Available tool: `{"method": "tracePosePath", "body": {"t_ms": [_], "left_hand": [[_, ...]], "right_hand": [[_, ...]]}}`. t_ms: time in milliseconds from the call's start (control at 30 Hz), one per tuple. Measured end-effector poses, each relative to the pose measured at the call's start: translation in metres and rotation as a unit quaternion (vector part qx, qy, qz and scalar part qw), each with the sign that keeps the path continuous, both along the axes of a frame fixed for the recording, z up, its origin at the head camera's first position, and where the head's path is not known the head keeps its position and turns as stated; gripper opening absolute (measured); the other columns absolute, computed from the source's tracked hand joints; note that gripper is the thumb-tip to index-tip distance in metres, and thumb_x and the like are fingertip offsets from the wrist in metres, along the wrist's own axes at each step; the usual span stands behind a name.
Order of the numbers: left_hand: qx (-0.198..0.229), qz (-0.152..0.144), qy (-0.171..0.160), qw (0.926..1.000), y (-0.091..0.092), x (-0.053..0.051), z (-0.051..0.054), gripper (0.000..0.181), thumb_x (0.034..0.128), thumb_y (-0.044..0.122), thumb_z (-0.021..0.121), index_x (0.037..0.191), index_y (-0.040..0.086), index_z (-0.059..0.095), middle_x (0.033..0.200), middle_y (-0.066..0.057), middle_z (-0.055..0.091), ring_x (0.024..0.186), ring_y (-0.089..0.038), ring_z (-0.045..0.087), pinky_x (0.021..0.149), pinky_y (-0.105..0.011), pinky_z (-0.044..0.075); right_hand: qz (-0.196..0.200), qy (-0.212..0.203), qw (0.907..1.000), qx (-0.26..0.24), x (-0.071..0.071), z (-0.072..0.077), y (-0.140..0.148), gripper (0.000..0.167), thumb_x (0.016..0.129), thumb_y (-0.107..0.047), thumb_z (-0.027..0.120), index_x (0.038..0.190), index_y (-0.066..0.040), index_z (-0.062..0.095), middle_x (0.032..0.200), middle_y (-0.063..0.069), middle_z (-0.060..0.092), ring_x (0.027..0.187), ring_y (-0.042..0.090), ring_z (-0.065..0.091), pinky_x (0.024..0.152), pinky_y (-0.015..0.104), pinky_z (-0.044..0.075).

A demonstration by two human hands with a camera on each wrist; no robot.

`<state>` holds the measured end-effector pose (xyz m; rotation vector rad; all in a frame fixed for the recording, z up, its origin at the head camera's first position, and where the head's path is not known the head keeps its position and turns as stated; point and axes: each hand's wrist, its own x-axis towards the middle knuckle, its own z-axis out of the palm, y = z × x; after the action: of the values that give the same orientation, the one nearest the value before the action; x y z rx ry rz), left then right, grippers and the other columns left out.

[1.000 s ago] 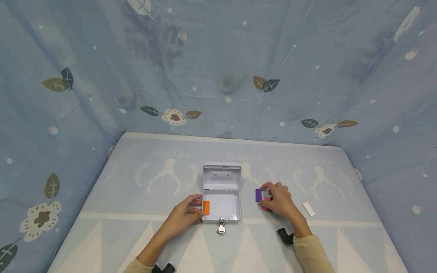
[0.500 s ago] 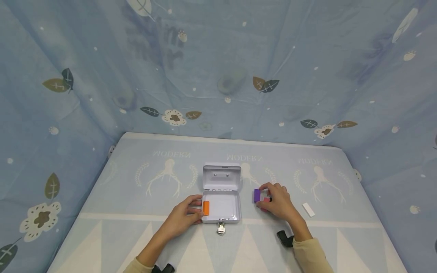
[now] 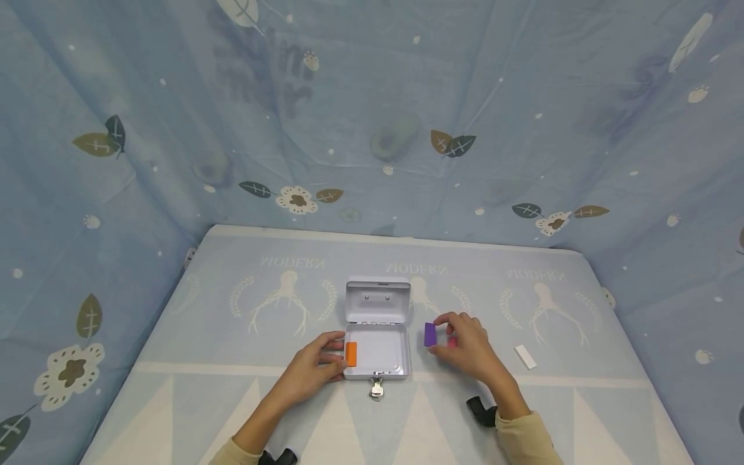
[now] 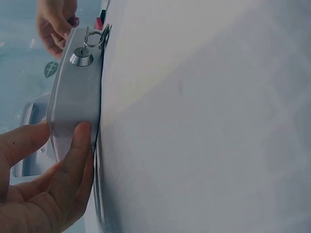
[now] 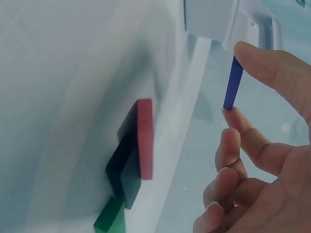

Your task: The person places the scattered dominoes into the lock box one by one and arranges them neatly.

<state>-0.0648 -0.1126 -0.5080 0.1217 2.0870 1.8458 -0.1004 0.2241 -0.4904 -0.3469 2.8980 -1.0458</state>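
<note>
A white metal cash box (image 3: 380,352) stands with its lid raised, and an orange domino-like block (image 3: 351,354) lies inside at the left wall. My left hand (image 3: 314,368) holds the box's near left corner, thumb at the rim and fingers against the outer wall. A lock with keys (image 4: 81,56) sits on the front wall. My right hand (image 3: 467,345) pinches a purple domino-like block (image 5: 233,87) by its ends between thumb and index finger, above the table right of the box. The other right fingers curl loosely.
Below my right hand, a red block (image 5: 145,141), a black block (image 5: 125,170) and a green block (image 5: 112,218) stand close together on the table. Farther right lies a white block (image 3: 526,356). A patterned curtain (image 3: 372,116) surrounds the table.
The purple block has moved left toward the box in my right hand, and away from the other blocks. My left hand and the box have stayed put.
</note>
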Motion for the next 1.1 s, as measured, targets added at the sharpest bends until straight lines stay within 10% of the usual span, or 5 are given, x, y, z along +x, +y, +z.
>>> {"method": "tracePosePath", "body": {"t_ms": [1100], "left_hand": [[-0.002,-0.002,0.001,1.0000,0.000,-0.001,0.000,0.056,0.0908,-0.001,0.071,0.142,-0.002,0.048,0.131,-0.025,0.054,0.107,-0.034,0.064,0.076,-0.032,0.063]], "right_hand": [[0.099,0.022,0.9944,-0.029,0.012,0.007,-0.080,0.048,0.074,-0.025,0.090,0.114,-0.015,0.065,0.087,0.002,0.055,0.082,0.015,0.041,0.072,0.033,0.034]]}}
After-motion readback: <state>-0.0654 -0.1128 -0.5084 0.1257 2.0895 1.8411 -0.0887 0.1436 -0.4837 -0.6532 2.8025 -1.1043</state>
